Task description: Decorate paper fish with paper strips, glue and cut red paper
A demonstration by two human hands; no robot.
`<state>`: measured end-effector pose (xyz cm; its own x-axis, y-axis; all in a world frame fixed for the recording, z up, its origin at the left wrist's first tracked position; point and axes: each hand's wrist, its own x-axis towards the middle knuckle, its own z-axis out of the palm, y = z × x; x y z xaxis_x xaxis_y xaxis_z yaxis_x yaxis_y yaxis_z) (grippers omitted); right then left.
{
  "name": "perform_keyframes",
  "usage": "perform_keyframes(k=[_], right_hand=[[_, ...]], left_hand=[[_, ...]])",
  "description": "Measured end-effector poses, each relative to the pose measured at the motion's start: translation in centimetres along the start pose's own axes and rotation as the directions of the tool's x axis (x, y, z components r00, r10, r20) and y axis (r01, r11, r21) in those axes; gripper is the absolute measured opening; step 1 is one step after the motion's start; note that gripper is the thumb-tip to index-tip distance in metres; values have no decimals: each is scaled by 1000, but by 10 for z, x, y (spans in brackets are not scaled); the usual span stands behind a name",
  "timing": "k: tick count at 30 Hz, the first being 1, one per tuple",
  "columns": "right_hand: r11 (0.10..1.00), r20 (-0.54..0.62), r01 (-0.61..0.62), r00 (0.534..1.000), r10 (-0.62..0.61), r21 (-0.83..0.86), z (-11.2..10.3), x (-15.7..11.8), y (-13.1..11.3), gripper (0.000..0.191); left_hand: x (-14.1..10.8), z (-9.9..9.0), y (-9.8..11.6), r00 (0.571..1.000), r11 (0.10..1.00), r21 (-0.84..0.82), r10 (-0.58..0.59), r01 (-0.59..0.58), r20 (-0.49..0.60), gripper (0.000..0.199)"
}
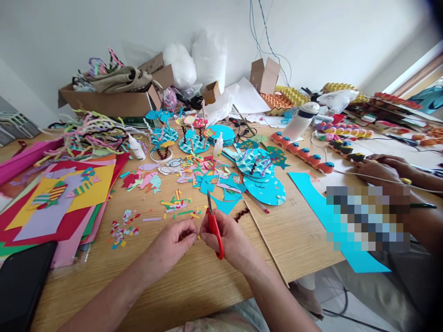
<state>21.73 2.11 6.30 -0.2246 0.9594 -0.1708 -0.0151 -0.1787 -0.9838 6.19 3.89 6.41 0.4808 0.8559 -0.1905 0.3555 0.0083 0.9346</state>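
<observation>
Red-handled scissors [215,230] are in my right hand [230,237], their blades pointing away from me over the table. My left hand [178,237] is closed in a pinch close beside it. A tiny yellow paper piece [199,237] shows at the fingertips where both hands meet. Beyond the hands lie blue paper scraps [224,189] and thin coloured paper strips [178,203]. To the left is a scatter of small cut paper bits [122,228]. A wooden stick [266,244] and a dark twisted pipe cleaner [242,213] rest right of my right hand.
Coloured paper sheets [100,184] and a black phone [26,281] are at left. Glue bottles [136,147], paper fish [150,177] and blue discs [270,189] stand or lie farther back. At right, a co-worker's hands [380,170] are near egg-carton strips [304,152] and a blue sheet [311,203].
</observation>
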Motion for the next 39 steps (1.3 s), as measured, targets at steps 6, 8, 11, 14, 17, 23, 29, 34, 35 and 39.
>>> perform_keyframes(k=[6, 8, 11, 14, 17, 23, 29, 34, 35, 39], right_hand=[[1000, 16, 9, 1000, -9, 0, 2, 1, -1, 15], [1000, 17, 18, 1000, -18, -21, 2, 2, -1, 14], [995, 31, 39, 999, -36, -95, 2, 4, 1, 13], [974, 31, 51, 998, -46, -220, 3, 7, 7, 11], [942, 20, 69, 998, -66, -330, 5, 11, 14, 10], [898, -5, 72, 997, -82, -435, 6, 6, 5, 11], [761, -46, 59, 992, -116, -647, 4, -25, 8, 19], [649, -42, 64, 988, -147, -758, 8, -42, 19, 17], [633, -49, 58, 987, -151, -772, 8, -42, 20, 16], [591, -65, 44, 985, -162, -805, 9, -40, 21, 13]], left_hand=[[-5, -6, -6, 999, 1000, -8, -1, 1, 32, 17], [-5, -9, -8, 999, 1000, -3, 1, -1, 37, 20], [-5, -12, -9, 999, 999, 40, 4, -6, 41, 19], [-5, -11, -9, 1000, 996, 92, 4, -7, 31, 13], [-4, -9, -13, 1000, 993, 119, -11, 11, 0, 11], [-6, -9, -21, 997, 996, -90, -19, 13, -68, 11], [-12, 2, -11, 951, 901, -431, -92, -46, -294, 14], [-11, 18, -5, 952, 759, -643, -116, -100, -284, 13], [-10, 20, -5, 954, 738, -667, -115, -105, -277, 13], [-10, 25, -4, 963, 684, -723, -121, -96, -242, 12]])
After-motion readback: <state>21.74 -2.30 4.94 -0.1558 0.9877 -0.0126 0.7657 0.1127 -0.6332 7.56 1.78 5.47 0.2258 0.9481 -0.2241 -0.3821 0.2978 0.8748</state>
